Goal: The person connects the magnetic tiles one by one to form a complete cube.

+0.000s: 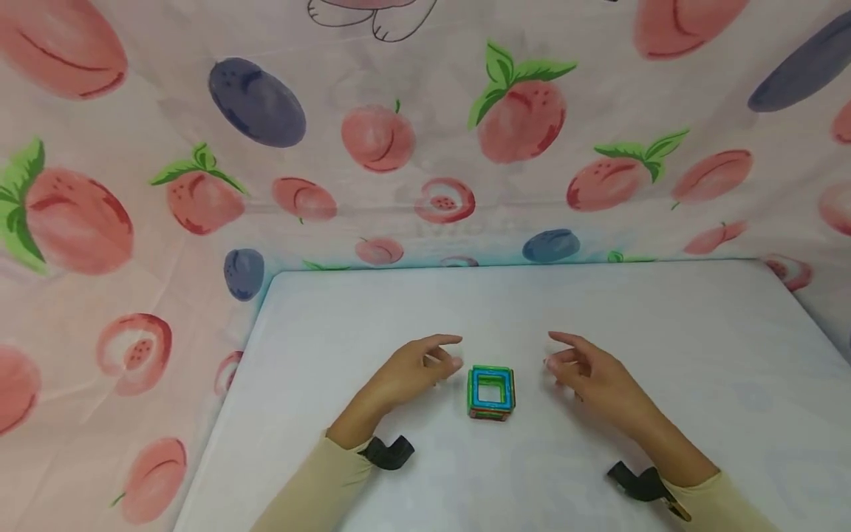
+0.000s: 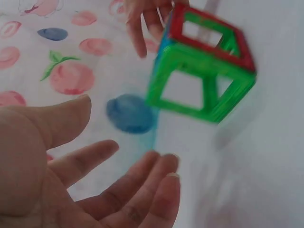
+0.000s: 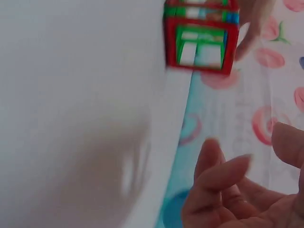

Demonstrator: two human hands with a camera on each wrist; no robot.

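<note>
A small cube of open-framed magnetic tiles [image 1: 475, 391] stands on the white table between my two hands. Its top frame is blue in the head view. Green sides and a red one show in the left wrist view [image 2: 156, 90], and a red frame faces the right wrist view [image 3: 171, 45]. My left hand [image 1: 412, 372] hovers just left of the cube with fingers spread and loosely bent, touching nothing. On the other side, a wider gap away, my right hand [image 1: 594, 377] is held with relaxed, slightly curled fingers and nothing in them.
The white table [image 1: 372, 310] extends around the cube to a back edge. Behind it and on the left hangs a fruit-printed cloth [image 1: 412, 74]. Dark wrist mounts [image 1: 391, 452] sit at both sleeve cuffs.
</note>
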